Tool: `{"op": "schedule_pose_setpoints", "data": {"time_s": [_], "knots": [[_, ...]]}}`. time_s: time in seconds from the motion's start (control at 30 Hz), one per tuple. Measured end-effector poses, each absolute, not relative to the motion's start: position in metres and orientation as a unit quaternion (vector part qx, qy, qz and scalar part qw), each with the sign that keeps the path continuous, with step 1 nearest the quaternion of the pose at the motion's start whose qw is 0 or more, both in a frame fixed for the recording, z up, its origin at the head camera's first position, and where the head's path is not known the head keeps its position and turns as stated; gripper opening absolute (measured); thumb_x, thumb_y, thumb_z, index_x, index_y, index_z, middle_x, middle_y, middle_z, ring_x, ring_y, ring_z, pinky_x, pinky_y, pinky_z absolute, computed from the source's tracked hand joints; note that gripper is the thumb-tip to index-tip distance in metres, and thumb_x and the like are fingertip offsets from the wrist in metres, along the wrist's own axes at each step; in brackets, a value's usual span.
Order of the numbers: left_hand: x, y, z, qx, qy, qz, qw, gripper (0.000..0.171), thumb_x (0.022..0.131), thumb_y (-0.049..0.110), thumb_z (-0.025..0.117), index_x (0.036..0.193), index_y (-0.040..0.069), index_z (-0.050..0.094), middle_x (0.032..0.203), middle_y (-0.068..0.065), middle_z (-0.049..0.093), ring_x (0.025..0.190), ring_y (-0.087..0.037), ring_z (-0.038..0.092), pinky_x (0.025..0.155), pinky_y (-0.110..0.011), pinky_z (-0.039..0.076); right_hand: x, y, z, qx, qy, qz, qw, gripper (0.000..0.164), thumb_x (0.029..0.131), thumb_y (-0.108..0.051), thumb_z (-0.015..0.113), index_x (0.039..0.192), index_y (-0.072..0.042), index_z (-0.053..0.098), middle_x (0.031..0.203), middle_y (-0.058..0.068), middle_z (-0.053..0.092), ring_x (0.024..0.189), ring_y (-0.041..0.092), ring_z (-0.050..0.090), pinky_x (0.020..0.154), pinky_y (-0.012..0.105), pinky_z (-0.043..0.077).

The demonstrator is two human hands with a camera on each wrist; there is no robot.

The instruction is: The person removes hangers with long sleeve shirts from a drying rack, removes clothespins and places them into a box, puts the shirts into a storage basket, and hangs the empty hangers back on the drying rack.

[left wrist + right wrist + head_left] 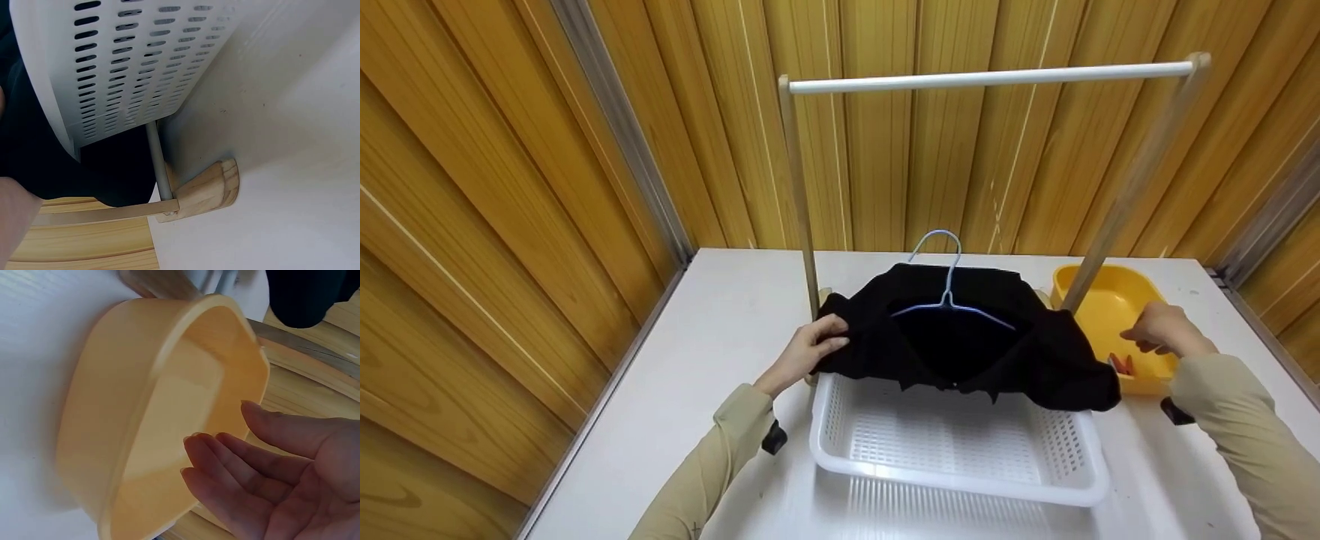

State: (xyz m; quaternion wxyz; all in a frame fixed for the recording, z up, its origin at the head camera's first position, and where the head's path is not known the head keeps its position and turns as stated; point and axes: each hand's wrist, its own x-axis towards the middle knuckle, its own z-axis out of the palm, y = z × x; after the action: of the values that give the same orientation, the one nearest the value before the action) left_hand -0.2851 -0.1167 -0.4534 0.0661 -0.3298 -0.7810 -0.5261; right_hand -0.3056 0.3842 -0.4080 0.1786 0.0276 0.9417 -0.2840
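While the left hand [806,349] pinches the edge of a black garment [870,330] at the far left corner of a white perforated basket [960,481], the right hand [1170,330] hovers to the basket's right above a yellow plastic basin [1099,300], its fingers loosely curved, the thumb apart and nothing gripped. The garment drapes across the basket's far rim, 1 end overhanging the basket's right side. A light-blue wire hanger [949,296] sits inside the neckline, above that far rim, hook upward. In the basin, toward the basket, lie red clips [1122,365], too small to count. Behind the basket stands a rack with 2 wooden posts [799,187] and 1 white bar [990,78].
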Motion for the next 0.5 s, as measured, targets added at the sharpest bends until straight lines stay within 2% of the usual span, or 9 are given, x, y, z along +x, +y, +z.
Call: {"op": "schedule_pose_setpoints", "data": {"time_s": [0.17, 0.27, 0.5], "knots": [[-0.285, -0.116, -0.452, -0.333, -0.780, -0.525, 0.068, 0.012, 0.069, 0.012, 0.049, 0.081, 0.012, 0.047, 0.077, 0.003, 0.049, 0.072, -0.010, 0.043, 0.064, -0.024, 0.033, -0.302, 0.376, -0.400, 0.005, 0.943, -0.290, 0.164, 0.052, 0.061, -0.035, 0.054, 0.083, 0.012, 0.045, 0.063, 0.010, 0.051, 0.055, 0.019, 0.049, 0.049, 0.031, 0.039], [-0.285, -0.116, -0.451, -0.333, -0.781, -0.524, 0.067, 0.013, 0.069, 0.012, 0.049, 0.082, 0.012, 0.047, 0.078, 0.003, 0.049, 0.073, -0.009, 0.043, 0.064, -0.024, 0.032, -0.297, 0.366, -0.394, -0.019, 0.947, -0.288, 0.140, 0.057, 0.061, -0.039, 0.051, 0.085, 0.013, 0.045, 0.065, 0.012, 0.052, 0.056, 0.019, 0.049, 0.050, 0.031, 0.039], [-0.285, -0.116, -0.451, -0.340, -0.776, -0.526, 0.070, 0.012, 0.069, 0.010, 0.048, 0.081, 0.010, 0.047, 0.077, 0.001, 0.049, 0.072, -0.011, 0.043, 0.063, -0.025, 0.033, -0.282, 0.338, -0.383, -0.064, 0.955, -0.281, 0.073, 0.046, 0.067, -0.036, 0.046, 0.084, 0.006, 0.049, 0.069, 0.010, 0.052, 0.057, 0.017, 0.049, 0.050, 0.029, 0.039]]}}
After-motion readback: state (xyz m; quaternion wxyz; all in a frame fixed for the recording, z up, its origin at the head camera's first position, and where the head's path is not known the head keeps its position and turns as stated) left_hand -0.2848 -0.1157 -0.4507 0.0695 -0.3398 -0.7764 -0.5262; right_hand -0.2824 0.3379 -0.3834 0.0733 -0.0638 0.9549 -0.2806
